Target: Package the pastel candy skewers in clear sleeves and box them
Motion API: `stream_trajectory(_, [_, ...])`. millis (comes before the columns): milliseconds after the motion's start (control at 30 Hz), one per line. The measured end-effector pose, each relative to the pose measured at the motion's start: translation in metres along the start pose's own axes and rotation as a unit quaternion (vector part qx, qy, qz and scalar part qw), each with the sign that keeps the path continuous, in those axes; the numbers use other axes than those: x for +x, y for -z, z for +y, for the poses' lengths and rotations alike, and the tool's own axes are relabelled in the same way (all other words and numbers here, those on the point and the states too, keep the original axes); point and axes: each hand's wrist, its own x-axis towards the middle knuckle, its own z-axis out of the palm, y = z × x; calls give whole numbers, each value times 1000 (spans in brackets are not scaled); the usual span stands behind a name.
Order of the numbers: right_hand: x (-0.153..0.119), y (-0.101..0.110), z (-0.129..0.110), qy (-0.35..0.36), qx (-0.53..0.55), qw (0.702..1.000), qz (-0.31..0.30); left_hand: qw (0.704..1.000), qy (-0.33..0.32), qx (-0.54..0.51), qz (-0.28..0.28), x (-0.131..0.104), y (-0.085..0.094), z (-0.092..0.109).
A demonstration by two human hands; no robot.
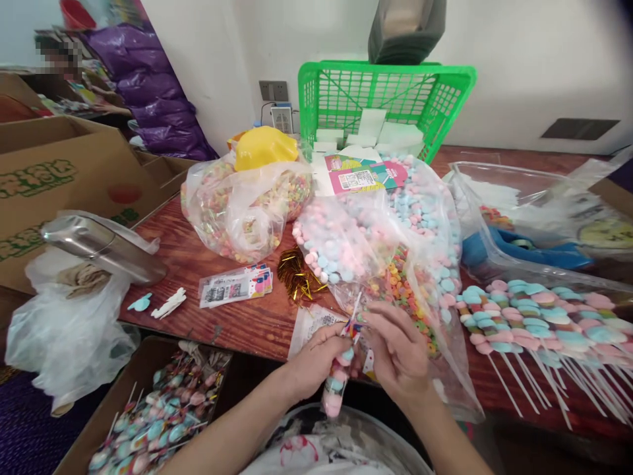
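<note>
A wrapped candy skewer (335, 389) of pink and blue pieces hangs down between my hands, its white stick pointing up. My left hand (319, 353) is closed round the gathered neck of its wrapper. The fingers of my right hand (398, 340) are bent and pressed together at the same neck, beside the stick. Gold twist ties (297, 274) lie on the table just beyond my hands. Printed wrappers (237, 288) are stacked to their left, and another printed wrapper (314, 323) lies partly behind my left hand.
Bare candy skewers (544, 316) are piled at the right. Bags of pink and blue candy (331, 244) and ring candy (237, 218) stand behind. A green basket (386, 72) is at the wall. A steel flask (103, 251) leans at left, above a box of wrapped skewers (158, 422).
</note>
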Motion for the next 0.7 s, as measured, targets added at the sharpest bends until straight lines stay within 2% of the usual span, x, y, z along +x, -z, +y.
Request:
stream_trajectory(67, [2, 16, 3, 101, -80, 985, -113, 999, 23, -4, -30, 0, 4, -2])
stream_trajectory(167, [3, 29, 3, 156, -148, 944, -249, 994, 72, 41, -76, -2, 10, -2])
stream_trajectory(300, [-2, 24, -1, 177, -119, 935, -282, 968, 142, 117, -173, -7, 17, 1])
stream_trajectory(367, [-6, 18, -2, 155, -105, 939, -290, 955, 126, 183, -194, -12, 19, 4])
stream_trajectory(433, [-10, 12, 0, 106, -94, 946, -290, 934, 43, 314, -161, -19, 18, 7])
stream_trajectory(533, [-14, 5, 5, 4, -52, 949, -310, 846, -93, 520, -76, -33, 13, 9])
stream_trajectory(600, [-15, 2, 5, -57, -25, 939, -338, 796, -123, 591, -41, -40, 9, 7])
stream_trajectory(667, [-13, 1, -1, -67, -37, 941, -330, 781, -123, 613, -12, -42, 8, 4])
stream_trajectory(700, [-12, 2, -6, -51, -58, 948, -309, 793, -119, 597, -3, -41, 9, 2])
